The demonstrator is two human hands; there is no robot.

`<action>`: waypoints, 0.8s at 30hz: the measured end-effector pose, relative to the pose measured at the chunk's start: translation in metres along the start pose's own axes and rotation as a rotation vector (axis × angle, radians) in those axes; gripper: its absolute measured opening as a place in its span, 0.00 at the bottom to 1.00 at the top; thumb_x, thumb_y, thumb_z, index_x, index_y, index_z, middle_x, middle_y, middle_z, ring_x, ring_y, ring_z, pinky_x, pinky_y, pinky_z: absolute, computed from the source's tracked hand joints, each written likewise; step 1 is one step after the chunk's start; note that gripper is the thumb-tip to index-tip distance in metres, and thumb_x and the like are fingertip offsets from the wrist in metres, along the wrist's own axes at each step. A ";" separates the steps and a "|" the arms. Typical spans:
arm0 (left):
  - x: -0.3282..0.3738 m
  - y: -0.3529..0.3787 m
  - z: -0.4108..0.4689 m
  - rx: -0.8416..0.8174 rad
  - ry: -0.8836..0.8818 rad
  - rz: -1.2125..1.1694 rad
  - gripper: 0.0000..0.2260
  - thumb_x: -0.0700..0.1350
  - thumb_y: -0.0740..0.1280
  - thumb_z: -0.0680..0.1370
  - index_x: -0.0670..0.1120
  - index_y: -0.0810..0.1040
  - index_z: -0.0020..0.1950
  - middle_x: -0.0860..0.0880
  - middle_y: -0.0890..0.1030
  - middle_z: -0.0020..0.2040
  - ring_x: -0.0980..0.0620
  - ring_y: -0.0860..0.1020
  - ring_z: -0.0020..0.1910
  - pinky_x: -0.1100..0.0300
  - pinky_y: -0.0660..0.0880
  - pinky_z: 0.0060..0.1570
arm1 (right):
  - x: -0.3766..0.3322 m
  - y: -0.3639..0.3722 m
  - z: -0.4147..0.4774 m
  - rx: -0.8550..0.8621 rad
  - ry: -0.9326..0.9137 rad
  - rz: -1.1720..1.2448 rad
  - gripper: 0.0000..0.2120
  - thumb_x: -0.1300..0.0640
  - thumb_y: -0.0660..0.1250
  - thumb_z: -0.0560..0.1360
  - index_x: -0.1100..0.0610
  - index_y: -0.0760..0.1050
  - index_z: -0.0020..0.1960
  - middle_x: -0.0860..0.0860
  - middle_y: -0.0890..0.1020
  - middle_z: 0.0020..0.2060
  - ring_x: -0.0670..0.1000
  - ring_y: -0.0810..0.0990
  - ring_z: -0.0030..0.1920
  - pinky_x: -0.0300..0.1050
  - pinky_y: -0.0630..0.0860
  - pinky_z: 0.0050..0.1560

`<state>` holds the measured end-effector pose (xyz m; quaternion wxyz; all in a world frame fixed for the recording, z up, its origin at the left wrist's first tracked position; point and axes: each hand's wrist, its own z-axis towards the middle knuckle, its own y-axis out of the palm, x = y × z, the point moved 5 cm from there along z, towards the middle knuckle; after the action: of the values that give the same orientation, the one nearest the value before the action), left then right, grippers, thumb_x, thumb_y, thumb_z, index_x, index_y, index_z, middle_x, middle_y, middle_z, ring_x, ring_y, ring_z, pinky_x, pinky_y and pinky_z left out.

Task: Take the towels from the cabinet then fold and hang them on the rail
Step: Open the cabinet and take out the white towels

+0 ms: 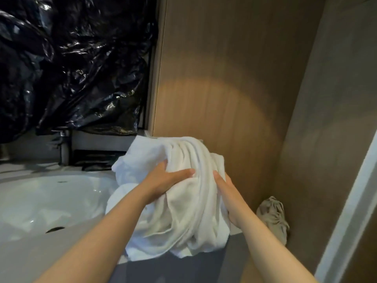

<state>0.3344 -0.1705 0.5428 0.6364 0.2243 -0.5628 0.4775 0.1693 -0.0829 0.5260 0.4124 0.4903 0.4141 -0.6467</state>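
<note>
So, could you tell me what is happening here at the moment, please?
A person holds a white towel bundle in front of them. The left hand grips its folds and the right hand clasps its right side. It is crumpled, not yet folded, and no rail is in view. A white basin lies to the left under black plastic sheeting. A beige cloth sits by the wooden panel.

- Crumpled black plastic sheeting (71, 64) fills the upper left, glossy with highlights.
- A white basin (47, 201) lies below it, with a dark slot near its front rim.
- A metal tap (63, 146) stands behind the basin, under the sheeting's lower edge.
- A wood-grain panel (224, 78) rises in the middle, with a warm patch of light on it.
- A grey wall (330, 119) meets the panel on the right.
- A bunched beige cloth (273, 217) lies in that corner.
- A white frame (346, 211) slants along the right edge.
</note>
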 end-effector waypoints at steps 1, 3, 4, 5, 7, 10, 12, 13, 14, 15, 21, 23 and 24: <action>0.001 0.001 0.001 0.005 0.015 0.013 0.30 0.70 0.74 0.62 0.62 0.73 0.60 0.67 0.78 0.55 0.65 0.76 0.53 0.66 0.72 0.46 | 0.006 -0.005 -0.002 0.019 -0.011 0.012 0.18 0.29 0.63 0.69 0.27 0.64 0.57 0.32 0.75 0.55 0.37 0.79 0.51 0.32 0.74 0.41; 0.005 0.004 0.000 0.019 0.029 0.049 0.26 0.72 0.70 0.63 0.64 0.72 0.57 0.70 0.77 0.52 0.66 0.76 0.53 0.67 0.71 0.45 | 0.012 -0.010 -0.009 0.031 -0.060 -0.010 0.21 0.27 0.63 0.69 0.23 0.61 0.60 0.26 0.73 0.56 0.33 0.77 0.54 0.30 0.73 0.44; 0.004 0.005 0.001 0.038 0.029 0.073 0.26 0.73 0.68 0.65 0.63 0.71 0.58 0.69 0.77 0.54 0.62 0.76 0.55 0.65 0.72 0.49 | 0.013 -0.010 -0.013 0.032 -0.091 -0.037 0.26 0.26 0.64 0.67 0.22 0.59 0.62 0.24 0.71 0.57 0.32 0.76 0.55 0.29 0.72 0.45; 0.003 0.004 0.000 0.065 0.028 0.114 0.28 0.73 0.66 0.67 0.62 0.70 0.62 0.65 0.76 0.59 0.57 0.76 0.59 0.60 0.72 0.54 | 0.013 -0.010 -0.017 0.031 -0.119 -0.069 0.30 0.26 0.64 0.66 0.22 0.57 0.65 0.21 0.69 0.57 0.30 0.74 0.56 0.28 0.71 0.45; 0.004 0.004 -0.007 0.117 0.073 0.229 0.33 0.71 0.64 0.70 0.58 0.65 0.71 0.60 0.72 0.67 0.53 0.72 0.66 0.56 0.68 0.60 | 0.012 -0.008 -0.025 0.033 -0.187 -0.127 0.33 0.28 0.65 0.68 0.23 0.53 0.67 0.16 0.65 0.58 0.24 0.70 0.57 0.24 0.71 0.46; 0.007 0.006 -0.031 0.086 0.253 0.285 0.31 0.71 0.62 0.72 0.66 0.58 0.72 0.74 0.66 0.65 0.67 0.68 0.65 0.66 0.64 0.59 | 0.014 -0.009 -0.033 0.109 -0.267 -0.147 0.37 0.35 0.67 0.73 0.32 0.51 0.75 0.24 0.62 0.69 0.29 0.65 0.67 0.32 0.67 0.63; 0.003 0.006 -0.048 0.068 0.259 0.326 0.32 0.75 0.61 0.69 0.71 0.54 0.69 0.83 0.63 0.58 0.79 0.66 0.57 0.74 0.62 0.53 | 0.015 -0.004 -0.036 0.165 -0.310 -0.169 0.36 0.35 0.67 0.73 0.35 0.54 0.76 0.30 0.64 0.71 0.33 0.66 0.69 0.35 0.66 0.64; 0.000 0.004 -0.051 0.072 0.247 0.345 0.33 0.76 0.61 0.68 0.71 0.53 0.70 0.84 0.62 0.56 0.80 0.65 0.54 0.75 0.62 0.50 | 0.015 0.000 -0.035 0.179 -0.315 -0.184 0.34 0.34 0.66 0.73 0.34 0.57 0.75 0.30 0.66 0.70 0.34 0.68 0.68 0.33 0.67 0.62; -0.003 0.001 -0.052 0.081 0.237 0.358 0.34 0.76 0.62 0.67 0.70 0.54 0.70 0.82 0.63 0.55 0.79 0.66 0.53 0.75 0.63 0.49 | 0.015 0.004 -0.033 0.180 -0.301 -0.200 0.32 0.34 0.66 0.73 0.34 0.59 0.73 0.31 0.67 0.69 0.36 0.69 0.67 0.32 0.67 0.60; -0.006 -0.001 -0.048 0.091 0.225 0.361 0.34 0.75 0.63 0.68 0.68 0.55 0.70 0.79 0.64 0.56 0.76 0.67 0.53 0.74 0.64 0.50 | 0.015 0.007 -0.029 0.169 -0.274 -0.216 0.29 0.35 0.65 0.74 0.35 0.61 0.73 0.32 0.68 0.69 0.37 0.70 0.66 0.32 0.67 0.58; -0.014 0.001 -0.009 0.064 -0.006 0.385 0.32 0.62 0.68 0.74 0.52 0.63 0.74 0.53 0.73 0.68 0.47 0.72 0.65 0.47 0.71 0.64 | 0.012 -0.005 -0.001 0.103 -0.089 -0.309 0.21 0.44 0.63 0.79 0.42 0.65 0.71 0.42 0.73 0.65 0.47 0.71 0.66 0.42 0.67 0.61; -0.005 0.005 -0.009 0.054 -0.014 0.444 0.33 0.62 0.68 0.74 0.50 0.63 0.74 0.50 0.72 0.69 0.46 0.72 0.65 0.49 0.71 0.64 | 0.014 -0.018 -0.010 0.127 -0.056 -0.365 0.27 0.42 0.64 0.78 0.46 0.64 0.75 0.45 0.72 0.70 0.51 0.70 0.70 0.44 0.68 0.62; -0.001 0.006 -0.013 0.066 -0.002 0.502 0.33 0.62 0.67 0.75 0.48 0.63 0.74 0.48 0.72 0.69 0.46 0.72 0.65 0.50 0.71 0.63 | 0.015 -0.025 -0.019 0.138 -0.064 -0.403 0.28 0.42 0.65 0.78 0.46 0.64 0.75 0.44 0.72 0.70 0.50 0.71 0.69 0.42 0.68 0.61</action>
<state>0.3354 -0.1573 0.5368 0.4897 0.0987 -0.5855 0.6385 0.1486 -0.0592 0.5108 0.2528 0.4038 0.4451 -0.7582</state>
